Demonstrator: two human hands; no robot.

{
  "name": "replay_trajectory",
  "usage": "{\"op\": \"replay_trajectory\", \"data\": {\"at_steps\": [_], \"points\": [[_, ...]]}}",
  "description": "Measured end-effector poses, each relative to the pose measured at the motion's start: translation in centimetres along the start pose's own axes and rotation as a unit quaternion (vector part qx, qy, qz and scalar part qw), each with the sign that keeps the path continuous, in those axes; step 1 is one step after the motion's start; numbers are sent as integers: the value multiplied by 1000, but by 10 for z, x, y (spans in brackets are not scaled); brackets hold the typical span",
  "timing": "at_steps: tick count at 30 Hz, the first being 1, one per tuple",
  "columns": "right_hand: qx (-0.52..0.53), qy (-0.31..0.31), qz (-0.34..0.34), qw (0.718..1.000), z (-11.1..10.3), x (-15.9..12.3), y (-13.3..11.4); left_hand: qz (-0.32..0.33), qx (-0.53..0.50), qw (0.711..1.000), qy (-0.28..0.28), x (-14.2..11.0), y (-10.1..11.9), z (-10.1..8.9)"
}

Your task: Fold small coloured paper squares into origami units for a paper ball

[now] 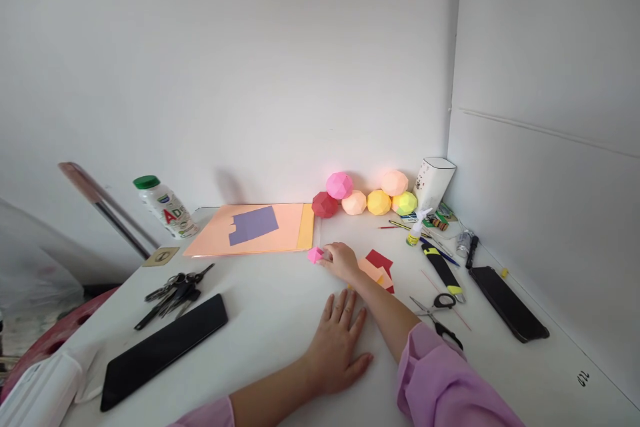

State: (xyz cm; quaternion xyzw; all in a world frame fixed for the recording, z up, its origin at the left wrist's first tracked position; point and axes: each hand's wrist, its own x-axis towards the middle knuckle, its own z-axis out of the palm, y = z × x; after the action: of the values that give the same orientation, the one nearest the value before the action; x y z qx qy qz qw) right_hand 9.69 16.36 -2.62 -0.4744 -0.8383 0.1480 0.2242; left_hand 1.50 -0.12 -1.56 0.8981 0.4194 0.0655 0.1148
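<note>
My left hand (337, 343) lies flat on the white table (270, 320), fingers stretched out, holding nothing. My right hand (343, 259) reaches forward over it and its fingers are closed on a small folded pink paper piece (315, 255) resting on the table. Just right of that hand lie red and peach paper scraps (379, 268). Behind, an orange and yellow stack of paper sheets (255, 230) carries a purple cut piece (253, 224).
Several paper balls (365, 197) line the back wall beside a white cup (434, 181). Glue bottle (415, 230), utility knife (443, 270), scissors (437, 317) and phone (507, 302) lie right. Keys (173, 290), a black case (163, 349) and a bottle (165, 207) sit left.
</note>
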Motion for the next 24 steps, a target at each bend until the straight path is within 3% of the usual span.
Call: {"op": "replay_trajectory", "data": {"at_steps": [16,24], "points": [[36,-12,2,999,-1,0,-2,2,0,1000,19,-3,-2,2],[168,19,88,982,-11,1,-6,2,12,1000,3,-3,-2,1]]}}
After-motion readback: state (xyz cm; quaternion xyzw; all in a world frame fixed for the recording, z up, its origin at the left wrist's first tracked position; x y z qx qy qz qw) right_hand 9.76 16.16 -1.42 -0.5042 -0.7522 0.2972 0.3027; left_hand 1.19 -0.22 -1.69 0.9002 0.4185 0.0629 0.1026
